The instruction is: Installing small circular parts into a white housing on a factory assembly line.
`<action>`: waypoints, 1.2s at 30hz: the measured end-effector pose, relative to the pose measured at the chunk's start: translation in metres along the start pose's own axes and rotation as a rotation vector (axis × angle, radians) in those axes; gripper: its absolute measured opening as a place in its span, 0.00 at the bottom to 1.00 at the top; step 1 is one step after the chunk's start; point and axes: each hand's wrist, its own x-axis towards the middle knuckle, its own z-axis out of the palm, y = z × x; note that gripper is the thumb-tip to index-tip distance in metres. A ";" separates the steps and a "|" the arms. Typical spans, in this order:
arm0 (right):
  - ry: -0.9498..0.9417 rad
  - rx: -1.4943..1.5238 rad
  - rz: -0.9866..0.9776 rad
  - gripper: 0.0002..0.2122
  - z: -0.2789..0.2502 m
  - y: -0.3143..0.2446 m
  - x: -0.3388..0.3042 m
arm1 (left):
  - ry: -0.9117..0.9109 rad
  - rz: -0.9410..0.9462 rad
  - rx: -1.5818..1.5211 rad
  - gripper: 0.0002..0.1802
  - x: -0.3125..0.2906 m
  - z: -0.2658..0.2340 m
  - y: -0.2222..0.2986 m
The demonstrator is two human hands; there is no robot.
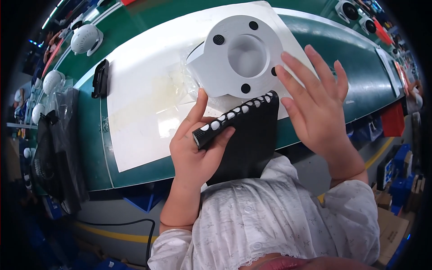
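A white round plastic base [218,67] lies face up on the white board, with a large round hollow in its middle. Black round foot pads [245,88] sit around its ring, one of them partly behind a fingertip at the right edge. My left hand [192,155] grips a black sheet [247,146] of pads between thumb and fingers. That sheet curls along its upper edge, where a row of round white spots shows; the rest drapes down in front of me. Fingers spread, my right hand [317,110] is at the base's right edge, a fingertip by the pad there.
The white board [139,103] covers much of the green table [355,60]. A black plastic part [100,78] lies at its left edge. White rounded devices [86,39] stand at the far left. Clear plastic wrap [177,96] lies beside the base. A red bin [392,120] is at right.
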 end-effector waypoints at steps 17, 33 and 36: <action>-0.302 1.296 0.213 0.11 0.002 0.076 0.147 | -0.085 0.120 -0.094 0.14 -0.004 -0.019 0.001; -0.102 -0.070 0.099 0.07 0.272 0.130 0.218 | -0.205 -0.002 -0.034 0.11 0.004 -0.024 0.001; -0.256 -0.110 0.154 0.12 0.260 0.124 0.211 | -0.133 -0.019 -0.034 0.12 0.001 -0.021 -0.002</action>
